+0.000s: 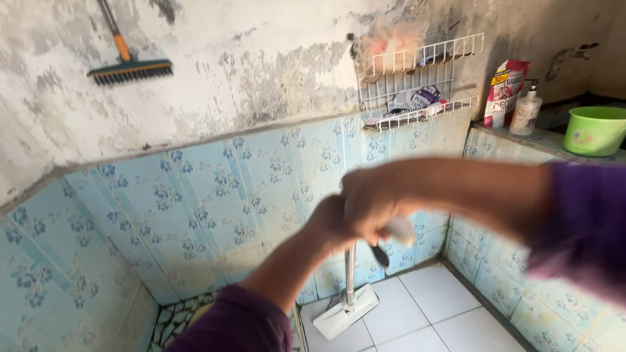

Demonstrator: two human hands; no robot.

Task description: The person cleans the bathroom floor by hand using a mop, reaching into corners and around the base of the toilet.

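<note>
**A:** What have you got hold of there?

**B:** The top of a floor mop. Both my hands meet at the upper end of its metal pole. My right hand is wrapped round the white handle end, grip closed on it, and my left hand sits just under and behind it, touching it. The picture is smeared with motion, so I cannot tell whether my left grip is closed on the pole or only pressed against my other hand.

**A:** And the mop itself?

**B:** It stands nearly upright, its flat white head down on the white floor tiles, close to the corner where the blue flowered wall tiles meet.

**A:** What stage would you say this is?

**B:** I judge I am working the handle with the head planted on the floor. The next move calls for keeping the head flat and a firm hold up top, since the pole is thin and could twist.

**A:** Anything else near?

**B:** A white wire rack on the wall above, a pump bottle and a green basin on the ledge to the right, and a scrubbing brush hanging far left.
</note>
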